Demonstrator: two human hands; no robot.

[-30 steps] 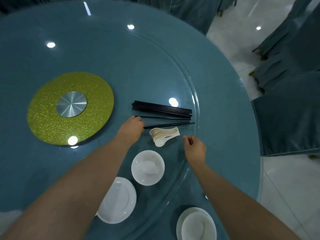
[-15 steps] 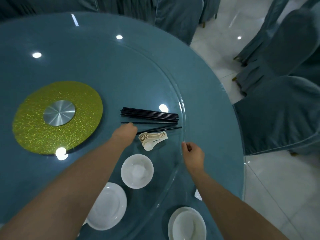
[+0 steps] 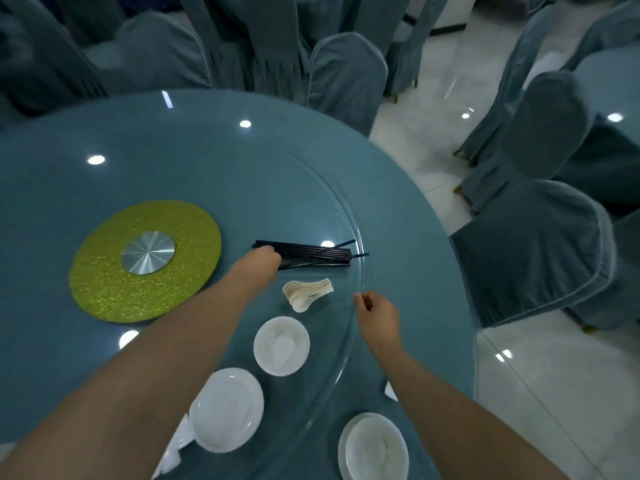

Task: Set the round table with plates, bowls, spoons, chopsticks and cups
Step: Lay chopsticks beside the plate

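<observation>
A bundle of black chopsticks [image 3: 313, 251] lies on the glass turntable [image 3: 242, 174]. My left hand [image 3: 260, 263] grips the near ends of two chopsticks, which angle up across the bundle. In front of it sits a fanned stack of white spoons [image 3: 308, 292], then a stack of white bowls [image 3: 281, 345] and a stack of white plates [image 3: 227, 408]. My right hand [image 3: 377, 315] has curled fingers pinching the turntable's rim. A plate with a bowl on it [image 3: 374, 446] stands at the table's near edge.
A yellow glitter disc with a metal hub [image 3: 145, 261] marks the turntable's centre. Cloth-covered chairs [image 3: 533, 251] ring the table on the far and right sides. A small white piece [image 3: 390, 392] shows beside my right forearm. White paper [image 3: 173, 448] lies left of the plates.
My left hand has moved up to the bundle and raised two chopsticks, which lay apart on the glass before. My right hand stays at the rim. The camera has tilted up.
</observation>
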